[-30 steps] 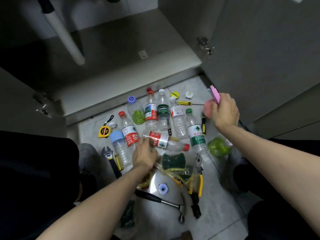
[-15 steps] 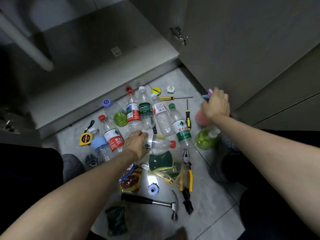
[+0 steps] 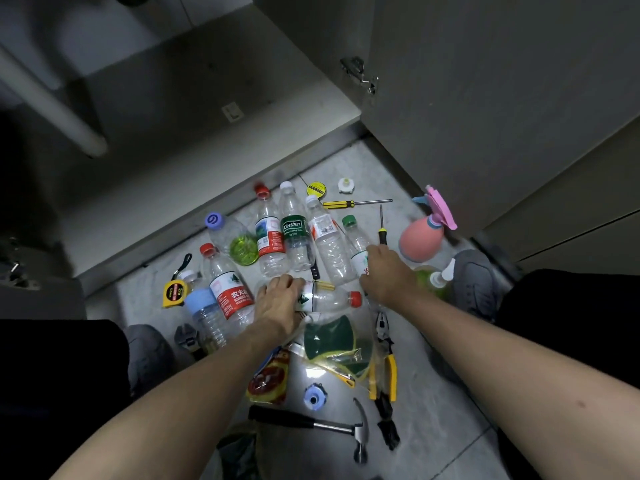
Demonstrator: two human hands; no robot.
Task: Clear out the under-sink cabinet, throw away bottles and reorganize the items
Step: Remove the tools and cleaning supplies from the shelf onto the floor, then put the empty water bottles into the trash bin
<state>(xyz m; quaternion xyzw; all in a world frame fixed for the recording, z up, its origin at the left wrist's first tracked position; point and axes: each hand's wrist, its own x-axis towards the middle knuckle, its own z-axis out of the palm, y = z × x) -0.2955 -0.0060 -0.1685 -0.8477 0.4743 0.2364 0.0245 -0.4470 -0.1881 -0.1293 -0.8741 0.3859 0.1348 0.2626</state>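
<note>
Now L hand [image 3: 278, 304] grips lying red-cap bottle [image 3: 329, 297], R hand [image 3: 386, 275] wraps green-cap bottle [image 3: 356, 237]; bare floor [image 3: 433, 393] front-right, w/ door [image 3: 485, 98] edge close.

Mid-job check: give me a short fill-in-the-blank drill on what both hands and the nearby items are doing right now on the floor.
1. The left hand grips a clear bottle lying on its side, whose cap is ____.
2. The right hand rests on a bottle with a ____ cap.
3. The pink spray bottle stands on the floor, and ____ hand touches it.
4. The hammer lies nearer the camera than the yellow-handled ____.

Missing words: red; green; neither; pliers
</note>
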